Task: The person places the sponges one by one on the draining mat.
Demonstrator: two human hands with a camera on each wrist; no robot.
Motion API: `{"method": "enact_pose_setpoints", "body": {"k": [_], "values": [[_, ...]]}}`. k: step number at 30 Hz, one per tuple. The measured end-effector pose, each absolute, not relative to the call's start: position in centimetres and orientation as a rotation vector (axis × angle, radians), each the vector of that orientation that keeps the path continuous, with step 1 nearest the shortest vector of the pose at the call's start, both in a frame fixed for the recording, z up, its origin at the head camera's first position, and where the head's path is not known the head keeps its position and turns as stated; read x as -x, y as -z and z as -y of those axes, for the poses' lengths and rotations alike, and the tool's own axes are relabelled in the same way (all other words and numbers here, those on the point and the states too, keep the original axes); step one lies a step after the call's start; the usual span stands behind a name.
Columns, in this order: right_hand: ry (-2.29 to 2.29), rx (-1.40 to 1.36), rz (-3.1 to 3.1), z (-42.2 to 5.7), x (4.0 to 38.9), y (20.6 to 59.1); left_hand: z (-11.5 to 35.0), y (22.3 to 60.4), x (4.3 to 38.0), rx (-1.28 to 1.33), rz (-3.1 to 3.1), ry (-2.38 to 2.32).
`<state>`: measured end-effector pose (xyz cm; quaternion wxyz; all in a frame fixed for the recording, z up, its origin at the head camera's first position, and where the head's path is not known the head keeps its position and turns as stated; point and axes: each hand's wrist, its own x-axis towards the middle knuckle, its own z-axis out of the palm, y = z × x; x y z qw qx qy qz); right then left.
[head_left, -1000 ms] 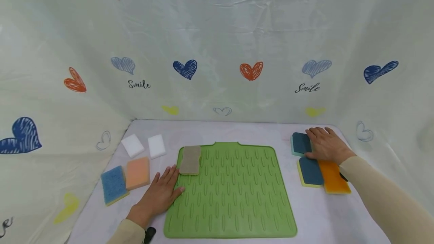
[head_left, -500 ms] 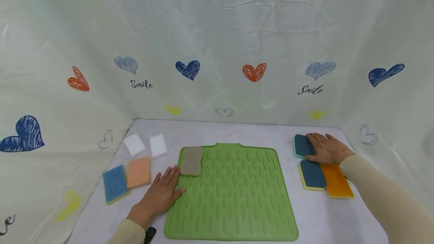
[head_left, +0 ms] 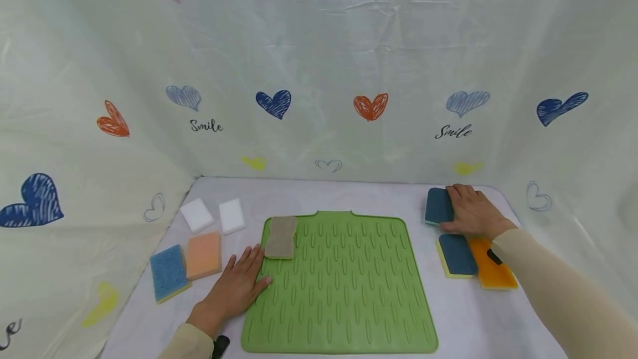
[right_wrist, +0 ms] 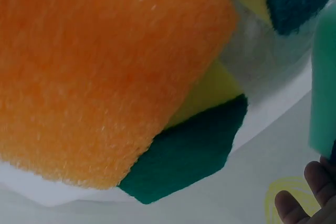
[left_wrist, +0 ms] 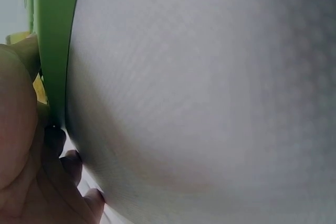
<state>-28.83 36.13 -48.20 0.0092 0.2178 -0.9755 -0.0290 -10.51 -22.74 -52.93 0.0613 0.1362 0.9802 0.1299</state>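
My right hand [head_left: 476,212] grips a dark blue scouring sponge [head_left: 438,205] at the far right, thumb at its near edge and fingers over its far side. In the right wrist view its light green foam [right_wrist: 323,82] shows at the right edge, with fingertips [right_wrist: 291,208] below. My left hand [head_left: 234,286] lies with spread fingers along the left edge of a green ridged mat [head_left: 349,281], thumb on the mat. A beige sponge [head_left: 281,237] lies on the mat's far left corner, just beyond the left fingertips.
Near the right forearm lie a blue-and-yellow sponge [head_left: 457,255], an orange sponge [head_left: 493,270] and a green-and-yellow sponge [right_wrist: 194,145], the last hidden in the head view. On the left are two white sponges [head_left: 196,215], a peach sponge [head_left: 204,255] and a blue sponge [head_left: 170,273].
My right hand has shifted slightly away and to the left, and the dark blue sponge has moved with it, apart from the sponge below. The left hand stays put.
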Motion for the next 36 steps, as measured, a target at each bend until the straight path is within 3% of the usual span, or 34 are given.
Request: {"method": "enact_pose_setpoints", "body": {"k": [36], "values": [[0.163,-0.870,2.624,-25.3,26.0,47.6,22.7,52.8,10.5,-0.425,-2.967,-0.375]]}}
